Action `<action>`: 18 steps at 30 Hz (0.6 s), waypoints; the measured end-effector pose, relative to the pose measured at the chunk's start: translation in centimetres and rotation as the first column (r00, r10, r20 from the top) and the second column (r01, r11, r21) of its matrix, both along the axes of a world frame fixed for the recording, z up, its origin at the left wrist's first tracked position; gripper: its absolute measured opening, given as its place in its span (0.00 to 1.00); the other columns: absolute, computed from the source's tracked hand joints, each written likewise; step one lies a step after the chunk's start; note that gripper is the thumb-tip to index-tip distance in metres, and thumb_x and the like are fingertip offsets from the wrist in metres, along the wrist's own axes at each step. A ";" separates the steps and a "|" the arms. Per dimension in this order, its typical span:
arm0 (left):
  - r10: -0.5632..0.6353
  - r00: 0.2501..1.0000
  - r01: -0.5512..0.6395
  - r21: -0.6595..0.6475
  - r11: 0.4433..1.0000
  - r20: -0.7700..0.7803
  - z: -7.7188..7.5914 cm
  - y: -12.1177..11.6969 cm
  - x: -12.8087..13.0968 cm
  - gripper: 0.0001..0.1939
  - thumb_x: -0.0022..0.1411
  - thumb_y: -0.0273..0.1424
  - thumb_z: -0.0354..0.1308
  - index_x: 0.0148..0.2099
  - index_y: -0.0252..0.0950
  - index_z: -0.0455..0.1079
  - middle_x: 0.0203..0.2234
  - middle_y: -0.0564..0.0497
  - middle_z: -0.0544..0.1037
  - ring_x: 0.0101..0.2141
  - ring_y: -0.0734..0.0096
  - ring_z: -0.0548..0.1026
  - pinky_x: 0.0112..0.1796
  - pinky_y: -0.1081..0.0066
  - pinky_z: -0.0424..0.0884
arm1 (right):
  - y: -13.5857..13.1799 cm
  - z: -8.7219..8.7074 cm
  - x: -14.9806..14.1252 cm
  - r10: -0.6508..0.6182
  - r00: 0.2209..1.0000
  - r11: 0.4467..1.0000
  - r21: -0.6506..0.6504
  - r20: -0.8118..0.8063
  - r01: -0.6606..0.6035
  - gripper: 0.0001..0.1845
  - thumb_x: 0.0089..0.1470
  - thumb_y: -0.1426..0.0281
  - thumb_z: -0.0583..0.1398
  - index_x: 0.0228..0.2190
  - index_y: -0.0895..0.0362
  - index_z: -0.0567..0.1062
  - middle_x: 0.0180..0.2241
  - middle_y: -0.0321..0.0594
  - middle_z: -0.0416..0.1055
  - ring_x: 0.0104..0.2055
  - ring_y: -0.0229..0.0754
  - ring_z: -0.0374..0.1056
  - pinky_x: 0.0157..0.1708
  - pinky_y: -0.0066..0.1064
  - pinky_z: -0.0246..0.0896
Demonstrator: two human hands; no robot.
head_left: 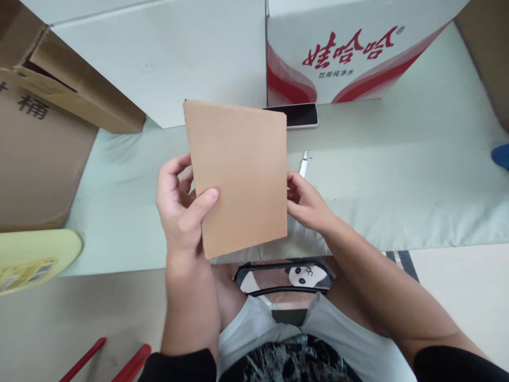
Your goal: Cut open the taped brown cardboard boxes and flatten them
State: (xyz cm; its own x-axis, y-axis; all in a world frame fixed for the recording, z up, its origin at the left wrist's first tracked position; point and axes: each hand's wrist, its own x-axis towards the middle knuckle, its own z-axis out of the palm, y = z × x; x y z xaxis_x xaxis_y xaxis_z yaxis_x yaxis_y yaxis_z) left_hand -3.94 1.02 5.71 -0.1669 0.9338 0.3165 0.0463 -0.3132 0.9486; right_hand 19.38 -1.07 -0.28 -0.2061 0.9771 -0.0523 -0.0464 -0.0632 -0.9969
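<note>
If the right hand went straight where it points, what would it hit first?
The cardboard, most likely: the right hand is at its edge, though whether touching or slightly behind is unclear.

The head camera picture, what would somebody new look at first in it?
Probably the plain brown cardboard in the middle, gripped by the left hand, with the right hand at its right edge. Next might come the big red writing on the white box at the top right. Then maybe the panda face below the near edge of the pale green cloth.
</note>
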 end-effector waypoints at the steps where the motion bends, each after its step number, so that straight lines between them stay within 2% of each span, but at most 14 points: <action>1: -0.008 1.000 0.008 -0.013 1.000 -0.002 0.0 0.0 0.1 0.32 0.44 0.39 0.79 0.51 0.39 0.76 0.50 0.46 0.80 0.48 0.61 0.80 0.37 0.70 0.78 | 0.0 0.0 0.0 -0.007 1.000 1.000 -0.006 -0.001 0.007 0.16 0.52 0.64 0.66 0.41 0.51 0.69 0.38 0.37 0.72 0.36 0.38 0.69 0.36 0.32 0.69; 13: -0.061 0.998 0.060 -0.041 0.997 -0.023 -0.3 0.1 0.2 0.32 0.45 0.42 0.79 0.52 0.41 0.75 0.52 0.46 0.79 0.49 0.60 0.79 0.37 0.69 0.78 | 0.0 -0.2 0.2 -0.041 0.998 0.999 -0.016 0.041 0.041 0.11 0.54 0.63 0.62 0.38 0.52 0.68 0.34 0.36 0.75 0.36 0.40 0.70 0.34 0.34 0.64; 18: -0.078 0.996 0.077 -0.049 0.996 -0.035 -0.5 0.1 0.3 0.33 0.46 0.45 0.79 0.52 0.42 0.74 0.52 0.47 0.79 0.50 0.59 0.79 0.37 0.68 0.78 | 0.0 -0.2 0.1 -0.052 0.998 0.998 -0.022 0.027 0.053 0.10 0.55 0.63 0.62 0.37 0.51 0.67 0.31 0.34 0.74 0.32 0.39 0.69 0.33 0.34 0.65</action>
State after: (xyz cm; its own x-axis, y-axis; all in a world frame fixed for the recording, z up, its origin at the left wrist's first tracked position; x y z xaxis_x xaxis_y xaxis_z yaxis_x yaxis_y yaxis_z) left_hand -3.61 1.10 5.21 -0.0826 0.9577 0.2756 0.0587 -0.2714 0.9607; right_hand 19.51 -1.09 -0.48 -0.1527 0.9851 -0.0790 -0.0244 -0.0837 -0.9962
